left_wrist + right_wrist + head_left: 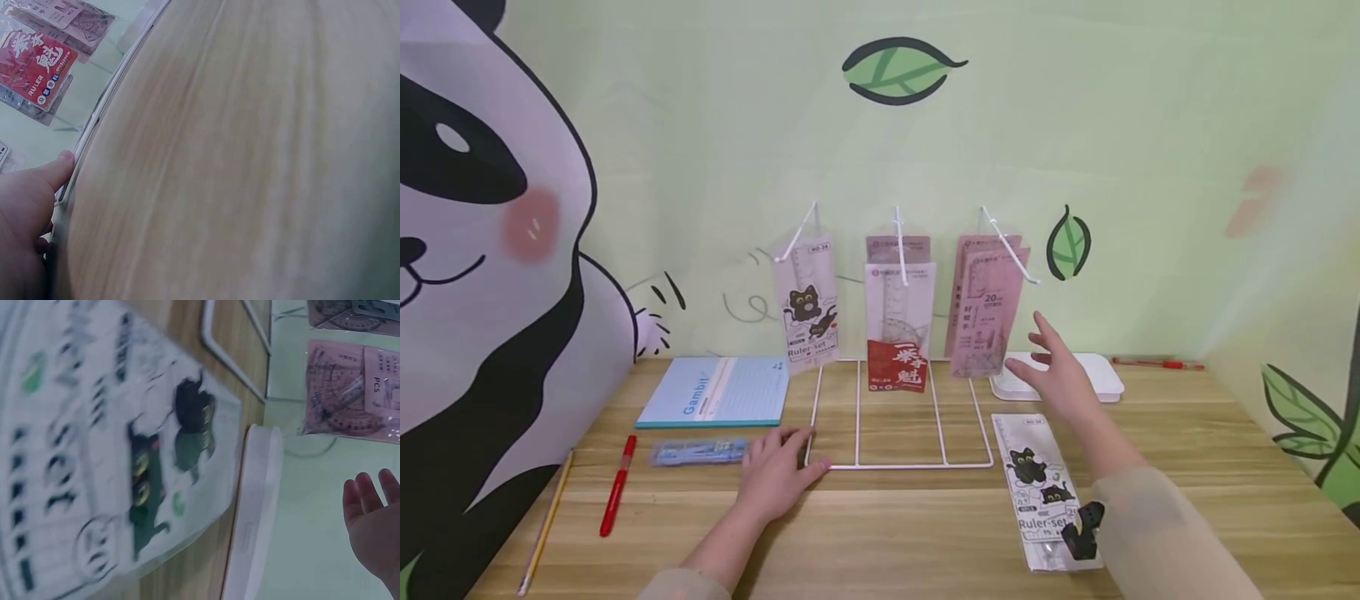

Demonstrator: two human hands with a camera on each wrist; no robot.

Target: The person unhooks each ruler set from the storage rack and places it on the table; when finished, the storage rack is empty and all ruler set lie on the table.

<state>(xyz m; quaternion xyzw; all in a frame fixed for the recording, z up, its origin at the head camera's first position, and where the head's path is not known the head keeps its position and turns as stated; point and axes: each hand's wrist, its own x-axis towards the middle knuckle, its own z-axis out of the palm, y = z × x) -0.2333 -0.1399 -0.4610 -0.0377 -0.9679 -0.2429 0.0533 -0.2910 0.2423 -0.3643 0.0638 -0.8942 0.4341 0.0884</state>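
My left hand [775, 471] rests at the front left corner of a white wire rack [898, 467], its thumb touching the front bar. My right hand [1060, 379] is raised with spread fingers and holds nothing, beside the pink ruler-set packs [988, 312] on the rack's right hook. A red and white ruler pack [898, 325] hangs in front of another on the middle hook. On the left hook hangs a black-cat ruler set [811, 308]. Another black-cat ruler set [1033, 479] lies on the table below my right hand.
At the left lie a blue notebook [715, 392], a blue plastic pack [696, 452], a red pen [617, 487] and a yellow pencil [546, 525]. A white flat box [1101, 379] sits behind my right hand, with another red pen [1161, 363] beyond it.
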